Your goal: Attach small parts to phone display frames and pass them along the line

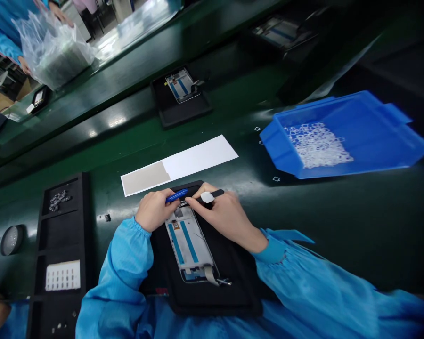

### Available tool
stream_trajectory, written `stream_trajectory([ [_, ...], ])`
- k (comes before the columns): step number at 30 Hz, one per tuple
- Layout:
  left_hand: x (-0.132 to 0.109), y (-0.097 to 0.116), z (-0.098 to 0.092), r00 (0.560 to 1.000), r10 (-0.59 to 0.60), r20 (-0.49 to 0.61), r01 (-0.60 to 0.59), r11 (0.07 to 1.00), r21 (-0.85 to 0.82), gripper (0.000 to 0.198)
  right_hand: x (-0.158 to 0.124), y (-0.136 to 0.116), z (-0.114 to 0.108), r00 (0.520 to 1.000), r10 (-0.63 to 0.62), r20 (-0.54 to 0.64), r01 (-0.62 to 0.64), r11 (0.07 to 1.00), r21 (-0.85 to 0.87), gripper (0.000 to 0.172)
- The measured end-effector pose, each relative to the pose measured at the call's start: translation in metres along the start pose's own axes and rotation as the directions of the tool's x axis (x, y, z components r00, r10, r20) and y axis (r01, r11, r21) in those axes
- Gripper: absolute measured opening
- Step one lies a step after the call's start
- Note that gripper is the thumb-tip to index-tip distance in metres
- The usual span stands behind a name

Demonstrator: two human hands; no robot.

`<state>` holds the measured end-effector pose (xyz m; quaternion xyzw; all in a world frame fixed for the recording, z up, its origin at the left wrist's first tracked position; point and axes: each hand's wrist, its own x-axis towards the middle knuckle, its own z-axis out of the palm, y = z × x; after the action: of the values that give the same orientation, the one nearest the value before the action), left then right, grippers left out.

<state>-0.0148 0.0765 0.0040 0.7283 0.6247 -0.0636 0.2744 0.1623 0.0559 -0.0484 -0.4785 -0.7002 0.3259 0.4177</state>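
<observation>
My left hand [152, 210] is closed around a blue pen-like tool [177, 195], its tip pointing up to the right. A slim black tool [217, 193] with a white patch, possibly tweezers, is pinched in my right hand [226, 217]. Both hands meet over the top end of an opened phone frame [198, 242], where fingers partly hide the small parts. Two blue strips run along the silvery inside of the frame, and a flex cable hangs off its lower end. Under it lies a black padded tray [229, 294].
Beyond my hands lies a white and beige strip [201, 157]. A blue bin [367, 136] of small white frames stands right. Left is a black compartment tray [61, 235] with small parts. Another phone frame [181, 86] rests behind on a black tray; a person handles a plastic bag [56, 54].
</observation>
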Motion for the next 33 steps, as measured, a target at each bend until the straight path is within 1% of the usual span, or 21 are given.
stream_trajectory([
  [7,0.001,-0.002,0.000,1.000,0.007,0.000,-0.007,1.000,-0.001,0.012,-0.001,0.002,0.000,0.999,-0.054,-0.003,0.054,0.998,-0.032,0.038],
  [9,0.000,-0.002,0.000,1.000,0.011,0.002,-0.011,1.000,0.004,0.012,-0.002,0.002,0.002,0.996,-0.093,-0.011,0.092,0.993,-0.072,0.039],
  [13,-0.001,0.000,0.001,1.000,-0.014,-0.016,0.014,1.000,0.018,0.013,-0.005,0.001,0.009,0.979,-0.194,-0.059,0.178,0.962,-0.208,0.041],
  [15,-0.002,0.001,0.003,0.999,-0.027,-0.033,0.027,1.000,0.010,0.013,-0.006,0.000,0.011,0.970,-0.227,-0.084,0.204,0.954,-0.220,0.039],
  [17,-0.007,0.001,0.007,0.995,-0.022,-0.101,0.018,0.999,-0.038,0.011,-0.007,-0.002,0.010,0.966,-0.226,-0.121,0.208,0.967,-0.146,0.035],
  [18,-0.012,-0.001,0.009,0.986,-0.018,-0.164,0.002,0.996,-0.092,0.012,-0.006,-0.002,0.009,0.966,-0.209,-0.151,0.198,0.977,-0.084,0.032],
  [20,-0.028,-0.009,0.014,0.948,-0.042,-0.314,-0.038,0.969,-0.243,0.016,-0.005,-0.002,0.007,0.961,-0.148,-0.233,0.164,0.985,0.052,0.026],
  [22,-0.054,-0.021,0.022,0.897,-0.118,-0.427,-0.058,0.924,-0.378,0.021,-0.004,-0.001,0.005,0.950,-0.069,-0.306,0.128,0.976,0.177,0.020],
  [24,-0.088,-0.033,0.035,0.858,-0.207,-0.470,-0.019,0.902,-0.431,0.029,-0.005,0.001,0.005,0.943,0.005,-0.332,0.090,0.959,0.269,0.017],
  [25,-0.105,-0.038,0.044,0.847,-0.250,-0.469,0.023,0.899,-0.437,0.033,-0.006,0.002,0.006,0.943,0.039,-0.330,0.066,0.952,0.299,0.017],
  [26,-0.122,-0.040,0.055,0.848,-0.281,-0.449,0.064,0.895,-0.441,0.036,-0.006,0.002,0.008,0.943,0.071,-0.326,0.039,0.947,0.318,0.018],
  [28,-0.150,-0.040,0.082,0.877,-0.314,-0.365,0.122,0.878,-0.463,0.045,-0.008,0.004,0.010,0.939,0.123,-0.322,-0.007,0.941,0.339,0.024],
  [30,-0.170,-0.034,0.112,0.903,-0.322,-0.285,0.137,0.844,-0.519,0.051,-0.008,0.006,0.012,0.933,0.160,-0.322,-0.035,0.932,0.361,0.028],
  [32,-0.180,-0.026,0.139,0.924,-0.307,-0.227,0.100,0.770,-0.631,0.062,-0.008,0.009,0.013,0.925,0.193,-0.327,-0.057,0.922,0.383,0.030],
  [33,-0.182,-0.022,0.150,0.939,-0.288,-0.188,0.075,0.704,-0.707,0.070,-0.008,0.010,0.012,0.919,0.207,-0.336,-0.065,0.919,0.390,0.031],
])
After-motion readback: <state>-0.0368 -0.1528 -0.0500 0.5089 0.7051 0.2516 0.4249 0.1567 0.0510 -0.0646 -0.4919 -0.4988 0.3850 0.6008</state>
